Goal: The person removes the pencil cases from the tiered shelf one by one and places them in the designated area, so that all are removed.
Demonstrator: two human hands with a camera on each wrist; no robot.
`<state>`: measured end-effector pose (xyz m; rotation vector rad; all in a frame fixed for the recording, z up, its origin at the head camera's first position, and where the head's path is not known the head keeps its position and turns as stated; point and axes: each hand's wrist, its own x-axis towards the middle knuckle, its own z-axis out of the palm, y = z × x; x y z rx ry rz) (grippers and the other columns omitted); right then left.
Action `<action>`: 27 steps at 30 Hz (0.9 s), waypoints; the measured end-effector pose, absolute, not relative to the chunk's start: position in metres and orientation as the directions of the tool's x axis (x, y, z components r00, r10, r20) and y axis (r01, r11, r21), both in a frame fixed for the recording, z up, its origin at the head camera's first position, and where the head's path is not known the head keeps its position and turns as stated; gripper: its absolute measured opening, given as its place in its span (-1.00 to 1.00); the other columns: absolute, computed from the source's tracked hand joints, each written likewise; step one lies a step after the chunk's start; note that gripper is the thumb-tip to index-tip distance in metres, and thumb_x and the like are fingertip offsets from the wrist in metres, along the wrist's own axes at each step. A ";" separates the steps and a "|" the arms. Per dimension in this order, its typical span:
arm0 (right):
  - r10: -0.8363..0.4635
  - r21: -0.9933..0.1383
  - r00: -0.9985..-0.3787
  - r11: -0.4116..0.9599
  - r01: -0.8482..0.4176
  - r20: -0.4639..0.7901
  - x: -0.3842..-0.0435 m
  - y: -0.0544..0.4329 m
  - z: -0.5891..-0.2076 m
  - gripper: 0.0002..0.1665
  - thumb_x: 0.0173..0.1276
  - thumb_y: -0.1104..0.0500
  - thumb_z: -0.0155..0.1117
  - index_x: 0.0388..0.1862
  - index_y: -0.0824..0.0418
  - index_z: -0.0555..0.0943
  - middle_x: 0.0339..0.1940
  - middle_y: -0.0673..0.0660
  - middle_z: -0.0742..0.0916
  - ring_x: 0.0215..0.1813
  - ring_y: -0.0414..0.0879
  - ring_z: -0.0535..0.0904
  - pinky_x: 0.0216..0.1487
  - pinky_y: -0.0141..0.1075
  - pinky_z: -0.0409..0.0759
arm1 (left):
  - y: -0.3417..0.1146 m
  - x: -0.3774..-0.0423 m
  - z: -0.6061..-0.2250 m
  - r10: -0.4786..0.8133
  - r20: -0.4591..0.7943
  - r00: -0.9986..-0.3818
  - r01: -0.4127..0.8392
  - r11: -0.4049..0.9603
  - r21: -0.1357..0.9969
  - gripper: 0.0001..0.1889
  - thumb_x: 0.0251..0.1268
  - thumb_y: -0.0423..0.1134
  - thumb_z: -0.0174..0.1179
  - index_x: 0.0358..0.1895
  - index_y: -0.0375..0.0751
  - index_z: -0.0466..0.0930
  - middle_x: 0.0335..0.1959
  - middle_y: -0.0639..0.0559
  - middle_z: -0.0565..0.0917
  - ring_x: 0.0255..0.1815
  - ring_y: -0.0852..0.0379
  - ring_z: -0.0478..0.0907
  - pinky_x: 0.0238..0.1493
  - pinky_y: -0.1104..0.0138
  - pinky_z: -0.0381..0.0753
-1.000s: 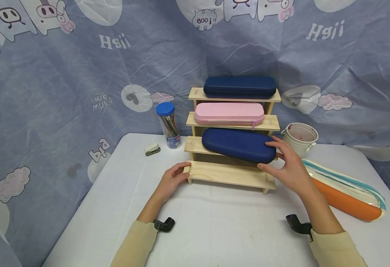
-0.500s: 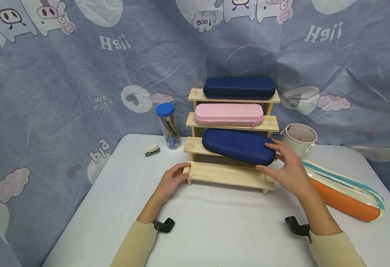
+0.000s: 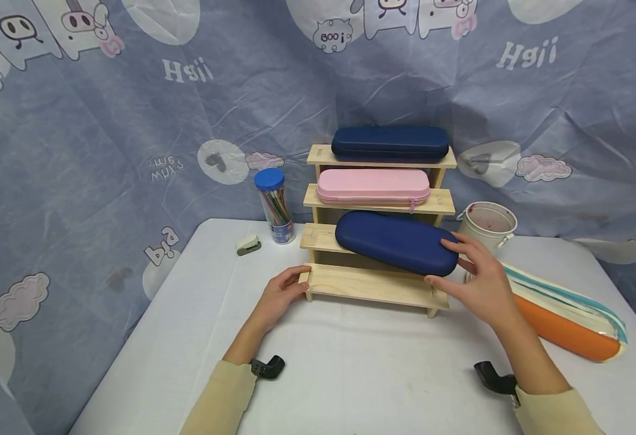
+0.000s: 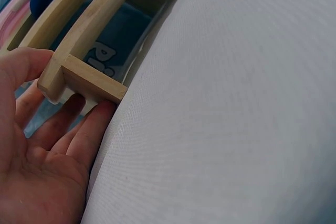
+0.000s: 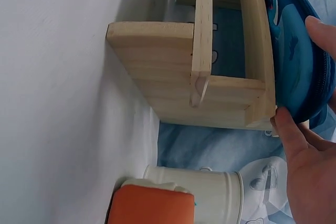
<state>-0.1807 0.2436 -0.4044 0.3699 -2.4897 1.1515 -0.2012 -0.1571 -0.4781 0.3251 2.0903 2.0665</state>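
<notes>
A four-tier wooden rack [image 3: 372,284] stands on the table. My left hand [image 3: 279,299] holds the left end of its lowest shelf; in the left wrist view the fingers curl around the shelf end [image 4: 68,66]. With thumb and fingers my right hand [image 3: 483,281] grips the right end of a dark blue pencil case [image 3: 396,241]. That case slants across the second shelf from the bottom, its right end lower and jutting out over the front. The right wrist view shows the case's zip and printed lighter-blue face [image 5: 294,56].
On upper shelves lie a pink pencil case [image 3: 374,184] and a navy pencil case [image 3: 391,145]. A clear tube of pencils [image 3: 276,208] with a blue lid and a small stapler [image 3: 249,244] stand left. To the right are a cream bucket [image 3: 486,226] and an orange pouch [image 3: 568,326].
My right hand and the blue pencil case have shifted slightly right and toward me. The left hand has stayed on the rack's end.
</notes>
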 end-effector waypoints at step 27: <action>-0.024 -0.674 -0.885 0.638 -0.372 0.466 -0.153 0.264 -0.406 -0.09 -0.11 0.13 0.67 0.30 -0.04 0.52 0.39 0.03 0.40 0.26 -0.41 0.30 0.08 -0.69 0.30 | -0.158 -0.212 -0.505 0.236 0.060 -0.970 0.064 0.012 0.998 -0.60 0.32 -0.19 0.25 0.21 -0.05 0.53 0.24 -0.07 0.49 0.14 0.00 0.52 0.00 0.17 0.61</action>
